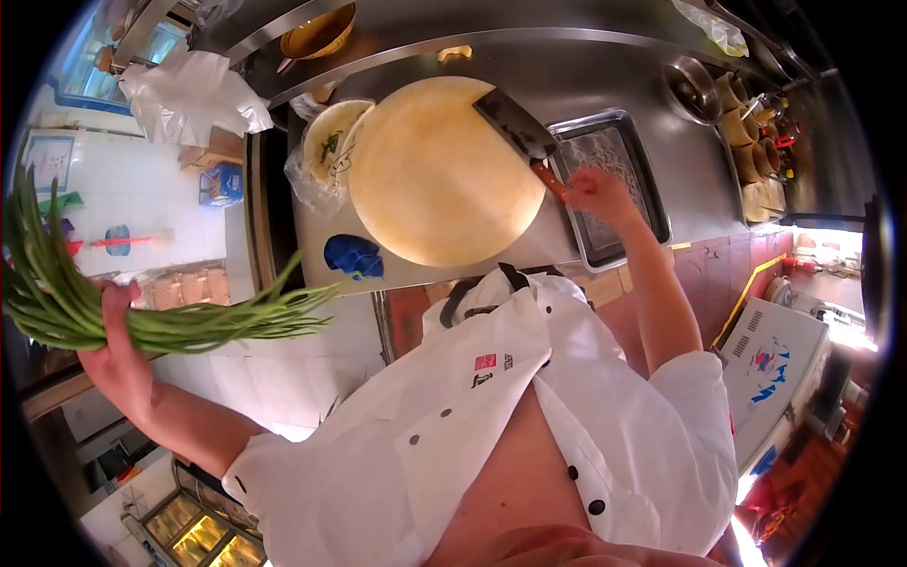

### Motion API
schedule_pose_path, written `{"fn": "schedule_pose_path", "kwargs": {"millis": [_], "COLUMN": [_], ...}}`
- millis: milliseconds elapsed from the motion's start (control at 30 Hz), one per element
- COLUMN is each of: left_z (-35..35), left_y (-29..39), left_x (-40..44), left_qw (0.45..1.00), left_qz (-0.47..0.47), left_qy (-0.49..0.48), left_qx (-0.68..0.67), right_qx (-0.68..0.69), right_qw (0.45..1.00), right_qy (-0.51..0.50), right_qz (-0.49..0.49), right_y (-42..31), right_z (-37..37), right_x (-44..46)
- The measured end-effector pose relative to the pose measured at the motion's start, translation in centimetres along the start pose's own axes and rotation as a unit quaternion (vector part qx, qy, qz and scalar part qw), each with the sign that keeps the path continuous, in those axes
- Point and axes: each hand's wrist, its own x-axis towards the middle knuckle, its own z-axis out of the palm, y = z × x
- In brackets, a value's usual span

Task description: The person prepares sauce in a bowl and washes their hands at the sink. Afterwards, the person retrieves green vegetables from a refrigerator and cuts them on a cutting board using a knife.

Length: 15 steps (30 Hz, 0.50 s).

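Observation:
My left hand (121, 326) is closed around a large bunch of long green stalks (208, 326), held out at the far left, away from the counter. A round cutting board (439, 175) lies on the counter in the middle. On its right edge rests a cleaver (515, 123) with a dark blade and a reddish handle pointing toward me. My right hand (597, 194) is at the end of that handle, its fingers curled, beside a metal tray (619, 151). Whether the fingers grip the handle is hard to make out.
A bowl with green bits (331, 142) stands left of the board, and a blue cloth-like item (353, 256) lies near the counter's front edge. At the back right are a metal bowl (693, 92) and several brown containers (742, 142). A shelf edge (529, 36) runs behind.

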Motion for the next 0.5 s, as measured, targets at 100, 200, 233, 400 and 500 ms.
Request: {"fn": "schedule_pose_path", "kwargs": {"millis": [100, 200, 233, 400, 500], "left_z": [4.2, 14.2, 17.9, 37.3, 43.5], "left_y": [-0.2, -2.5, -4.3, -19.2, -22.8], "left_x": [-0.1, -1.8, -2.9, -13.8, -19.4], "left_qw": [0.976, 0.925, 0.908, 0.875, 0.890], "left_qz": [0.008, 0.104, 0.123, 0.213, 0.172], "left_qy": [-0.076, -0.155, -0.178, -0.250, -0.274], "left_qx": [0.202, 0.332, 0.358, 0.356, 0.321], "right_qx": [-0.065, 0.008, 0.022, 0.112, 0.102], "right_qw": [0.998, 1.000, 1.000, 0.993, 0.991], "right_qy": [0.001, 0.010, 0.008, 0.030, 0.069], "right_qz": [0.005, 0.012, 0.012, 0.024, 0.054], "right_y": [-1.5, -1.6, -1.9, 0.0, 0.9], "right_z": [1.6, 1.9, 1.9, 1.8, 1.1], "right_x": [-0.8, -1.4, -1.9, -4.0, -5.2]}}
